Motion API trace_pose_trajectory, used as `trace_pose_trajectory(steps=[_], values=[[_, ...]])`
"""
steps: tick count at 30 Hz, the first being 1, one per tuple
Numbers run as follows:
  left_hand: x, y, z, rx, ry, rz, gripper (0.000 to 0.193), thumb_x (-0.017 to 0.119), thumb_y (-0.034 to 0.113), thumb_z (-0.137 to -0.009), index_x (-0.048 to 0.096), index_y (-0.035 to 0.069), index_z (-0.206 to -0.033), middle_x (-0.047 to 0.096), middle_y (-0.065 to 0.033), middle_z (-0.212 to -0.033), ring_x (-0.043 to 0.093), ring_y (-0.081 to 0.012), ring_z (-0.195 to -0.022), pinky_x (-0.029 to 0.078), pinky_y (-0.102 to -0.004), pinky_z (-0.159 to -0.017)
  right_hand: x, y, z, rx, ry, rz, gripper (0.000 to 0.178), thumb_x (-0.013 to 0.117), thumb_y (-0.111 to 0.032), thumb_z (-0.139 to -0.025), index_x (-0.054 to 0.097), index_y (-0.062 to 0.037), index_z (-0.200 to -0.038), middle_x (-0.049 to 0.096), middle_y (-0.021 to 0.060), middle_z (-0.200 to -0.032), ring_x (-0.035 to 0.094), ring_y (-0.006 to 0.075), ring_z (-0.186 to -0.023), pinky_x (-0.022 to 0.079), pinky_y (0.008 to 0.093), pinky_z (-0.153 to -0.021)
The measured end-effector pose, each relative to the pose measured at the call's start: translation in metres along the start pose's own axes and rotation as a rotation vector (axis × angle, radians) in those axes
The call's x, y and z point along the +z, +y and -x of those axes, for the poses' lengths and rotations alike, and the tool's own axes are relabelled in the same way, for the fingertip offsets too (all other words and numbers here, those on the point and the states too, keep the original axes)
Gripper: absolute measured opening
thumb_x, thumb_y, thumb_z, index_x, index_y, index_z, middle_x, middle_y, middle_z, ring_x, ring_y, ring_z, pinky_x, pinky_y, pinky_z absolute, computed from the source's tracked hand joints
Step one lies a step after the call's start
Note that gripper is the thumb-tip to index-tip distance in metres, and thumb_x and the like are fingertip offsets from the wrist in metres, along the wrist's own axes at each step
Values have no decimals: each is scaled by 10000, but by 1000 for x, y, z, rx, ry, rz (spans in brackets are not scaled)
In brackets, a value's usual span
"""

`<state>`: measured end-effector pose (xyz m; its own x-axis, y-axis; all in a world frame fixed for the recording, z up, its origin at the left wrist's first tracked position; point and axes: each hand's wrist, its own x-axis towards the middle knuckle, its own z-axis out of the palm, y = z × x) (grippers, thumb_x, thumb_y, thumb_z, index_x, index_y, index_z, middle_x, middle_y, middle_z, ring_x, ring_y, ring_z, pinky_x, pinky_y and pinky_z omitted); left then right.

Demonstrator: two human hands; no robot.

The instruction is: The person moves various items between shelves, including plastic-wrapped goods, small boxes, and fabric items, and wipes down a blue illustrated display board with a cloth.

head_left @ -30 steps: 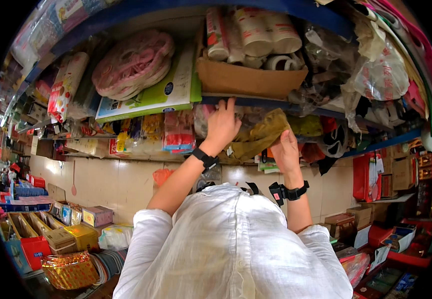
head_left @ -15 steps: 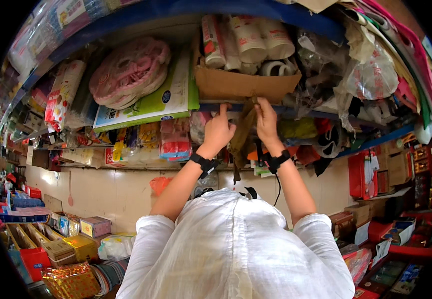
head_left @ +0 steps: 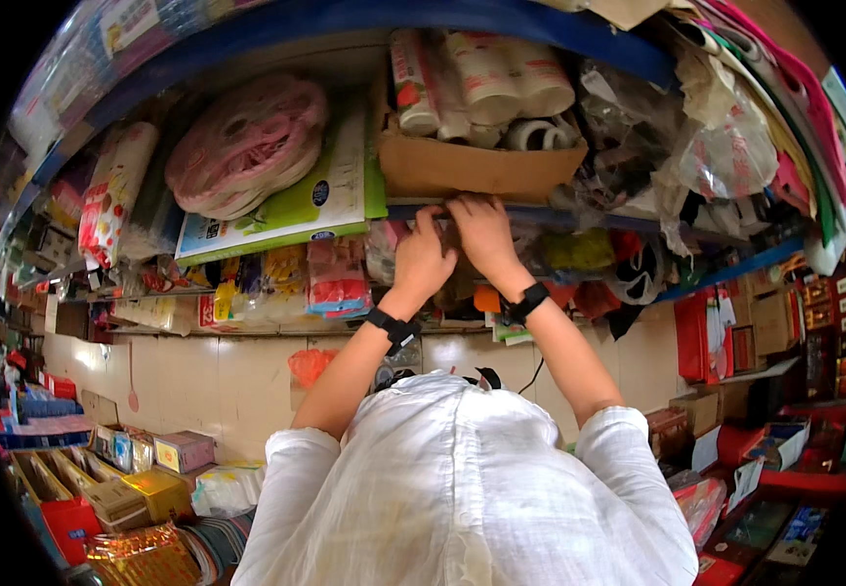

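Note:
My left hand (head_left: 423, 262) is at the front edge of a blue shelf (head_left: 530, 216), its fingers bent against the edge and its thumb apart; I see nothing in it. Close beside it, my right hand (head_left: 484, 236) presses down on the same edge, fingers together and curled over. A brown cloth (head_left: 456, 289) shows only in part below, between my wrists; the rest is hidden by the right hand. Just above my fingers is an open cardboard box (head_left: 486, 168) holding white paper-cup sleeves (head_left: 491, 86) and rolls of tape.
Left of the box, a stack of pink round plastic pieces (head_left: 247, 146) lies on a green-and-white package (head_left: 320, 220). Clear plastic bags (head_left: 725, 156) hang at the right. Packaged goods (head_left: 335, 278) fill the lower shelf. Boxes (head_left: 159, 493) stand on the floor behind me.
My right hand has moved left, close to my left hand, and turned palm down over the shelf edge. The brown cloth, which hung in plain sight between my hands, is now mostly covered.

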<state>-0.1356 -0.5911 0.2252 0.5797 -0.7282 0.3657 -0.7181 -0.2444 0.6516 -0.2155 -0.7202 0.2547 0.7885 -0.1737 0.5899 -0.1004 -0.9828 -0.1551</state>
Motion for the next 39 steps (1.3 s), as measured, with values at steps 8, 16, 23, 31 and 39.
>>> trace_pose_trajectory(steps=[8, 16, 23, 31, 39], values=[[-14, -9, 15, 24, 48, 138, 642, 705, 80, -834, 362, -4, -1370, 651, -133, -954, 675, -312, -752, 534, -430, -675, 10, -18, -4, 31, 61, 301, 239, 692, -129, -774, 702, -51, -999, 689, 88, -1023, 659, 229, -958, 418, 417, -923], [-13, -25, 35, -1, -29, 197, 541, 708, 83, -836, 453, 26, -1309, 652, -130, -952, 653, -340, -720, 525, -455, -670, -12, 18, 20, 97, 114, 385, 220, 660, -80, -809, 715, -93, -1022, 700, 90, -1114, 662, 221, -967, 382, 431, -937], [-14, -17, 44, -16, -99, 215, 551, 695, 39, -861, 427, -8, -1340, 618, -104, -972, 627, -238, -663, 514, -377, -653, -21, 32, 26, 148, 31, 372, 198, 653, -92, -846, 714, -100, -1034, 698, 71, -1117, 651, 213, -1003, 365, 435, -955], [-34, -31, 62, -88, -96, 187, 567, 688, 21, -869, 411, -7, -1362, 630, -107, -959, 624, -216, -664, 514, -341, -652, -42, 60, 41, 147, 26, 430, 195, 705, -56, -828, 711, -91, -1020, 691, 71, -1074, 654, 230, -975, 359, 433, -906], [-37, -40, 79, -110, -83, 192, 561, 697, 42, -868, 425, 7, -1356, 631, -90, -963, 634, -216, -654, 512, -360, -630, -43, 87, 56, 137, 75, 565, 192, 719, -128, -836, 655, -136, -1016, 668, 48, -1034, 652, 205, -933, 344, 397, -855]])
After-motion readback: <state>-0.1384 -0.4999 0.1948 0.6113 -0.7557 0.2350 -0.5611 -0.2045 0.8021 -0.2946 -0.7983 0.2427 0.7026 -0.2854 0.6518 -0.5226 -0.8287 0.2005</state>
